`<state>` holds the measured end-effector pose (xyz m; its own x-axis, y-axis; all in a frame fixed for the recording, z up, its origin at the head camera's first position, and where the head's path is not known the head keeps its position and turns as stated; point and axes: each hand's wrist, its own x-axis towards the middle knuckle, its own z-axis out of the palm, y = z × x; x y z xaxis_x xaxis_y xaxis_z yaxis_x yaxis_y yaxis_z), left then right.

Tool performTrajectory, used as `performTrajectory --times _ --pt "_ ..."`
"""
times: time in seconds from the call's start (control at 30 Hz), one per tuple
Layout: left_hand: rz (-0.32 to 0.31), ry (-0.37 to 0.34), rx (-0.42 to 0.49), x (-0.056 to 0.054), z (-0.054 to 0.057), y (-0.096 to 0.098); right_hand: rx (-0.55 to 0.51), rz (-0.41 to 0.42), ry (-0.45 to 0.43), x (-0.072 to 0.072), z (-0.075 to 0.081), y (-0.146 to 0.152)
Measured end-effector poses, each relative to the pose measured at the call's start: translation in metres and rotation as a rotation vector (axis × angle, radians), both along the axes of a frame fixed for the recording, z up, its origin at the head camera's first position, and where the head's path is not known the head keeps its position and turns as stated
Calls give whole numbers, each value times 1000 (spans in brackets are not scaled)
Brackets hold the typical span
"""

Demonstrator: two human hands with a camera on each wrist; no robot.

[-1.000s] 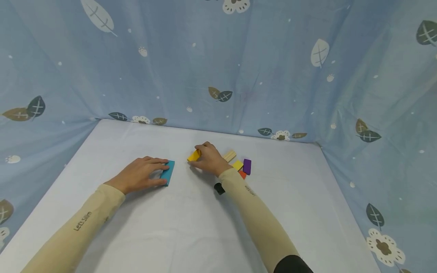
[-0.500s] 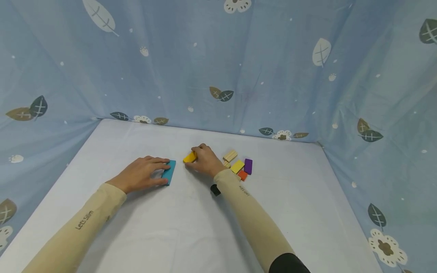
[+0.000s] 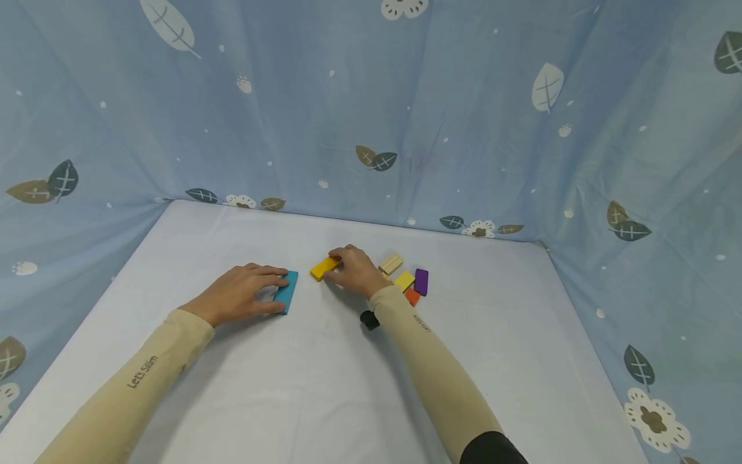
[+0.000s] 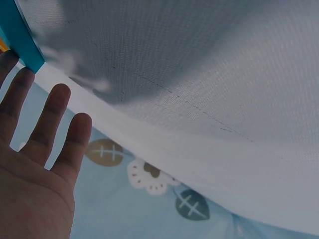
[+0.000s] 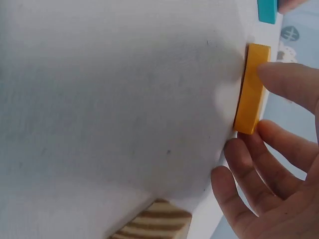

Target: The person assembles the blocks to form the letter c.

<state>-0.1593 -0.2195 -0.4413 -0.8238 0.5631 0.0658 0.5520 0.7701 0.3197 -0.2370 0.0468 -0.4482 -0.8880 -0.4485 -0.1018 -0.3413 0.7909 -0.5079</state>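
Note:
A flat turquoise block [image 3: 286, 293] lies on the white cloth, and my left hand [image 3: 237, 295] rests at its left side with the fingers spread. In the left wrist view, fingertips meet the end of that block [image 4: 22, 37]. To its right lies a yellow block [image 3: 324, 268]. My right hand [image 3: 356, 272] pinches the right part of it between thumb and fingers. Seen from the right wrist, the thumb [image 5: 286, 82] lies on the yellow block [image 5: 250, 92], while other fingertips sit at its lower end.
Right of the right hand is a loose cluster: a ridged wooden block [image 3: 391, 263], a lighter yellow block [image 3: 404, 280], a purple block [image 3: 421, 282] and an orange-red block [image 3: 412, 296]. Blue patterned cloth [image 3: 464, 129] hangs behind and beside the white table surface [image 3: 348, 399].
The yellow block has moved slightly left and settled flatter on the cloth. My right hand shifted left, then slightly back right, showing more of the block. The left hand stays at the turquoise block.

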Motion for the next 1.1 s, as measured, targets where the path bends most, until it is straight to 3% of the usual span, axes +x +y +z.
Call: performTrajectory --times 0.3,1.1 --pt "5 1 -14 -3 -2 0 19 -36 105 -1 -4 -8" --pt "-2 -1 -9 0 2 1 38 -68 160 -4 -13 -28"
